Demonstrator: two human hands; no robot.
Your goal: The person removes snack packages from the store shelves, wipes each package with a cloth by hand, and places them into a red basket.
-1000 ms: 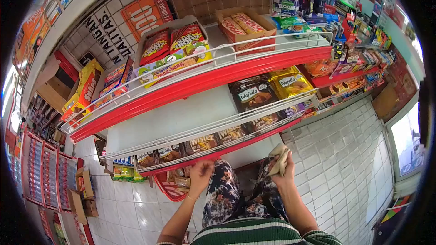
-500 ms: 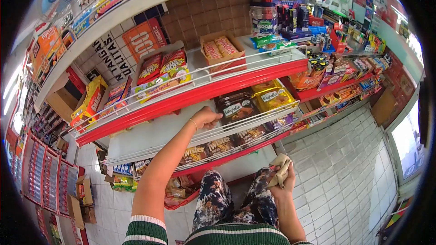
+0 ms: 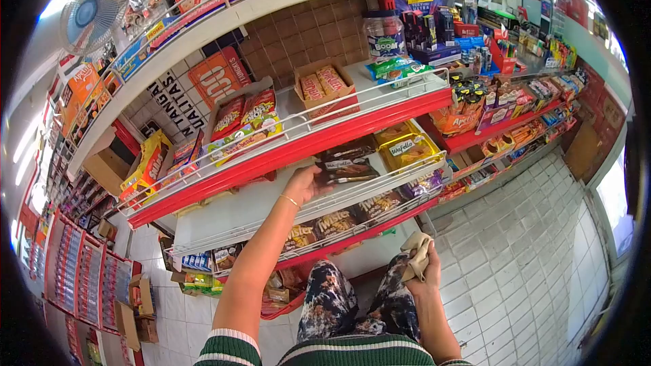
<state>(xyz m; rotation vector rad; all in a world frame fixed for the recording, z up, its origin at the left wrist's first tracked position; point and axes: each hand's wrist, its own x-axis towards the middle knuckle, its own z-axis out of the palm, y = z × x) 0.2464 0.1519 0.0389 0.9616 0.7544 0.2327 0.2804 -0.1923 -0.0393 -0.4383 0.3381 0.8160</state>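
Reaching onto the middle shelf (image 3: 224, 220), my left hand (image 3: 305, 186) is closed at the left end of a small stack of dark brown Wafello wafer packs (image 3: 349, 168). The packs are tipped so their edges show, and some of my fingertips are hidden by them. Yellow Wafello packs (image 3: 409, 150) sit just to their right. My right hand (image 3: 430, 272) is low beside my right knee, wrapped round a crumpled beige cloth (image 3: 416, 257).
A white wire rail (image 3: 390, 176) edges the middle shelf. Above it juts the red-fronted upper shelf (image 3: 298, 141) with boxed snacks. Twister packs (image 3: 337, 224) line the shelf below. A red basket (image 3: 281, 308) is near my knees, and tiled floor (image 3: 502, 251) lies to the right.
My left hand has closed at the dark brown Wafello packs, which have tipped from lying face-up to showing their edges. The view has shifted slightly; my right hand still holds the cloth.
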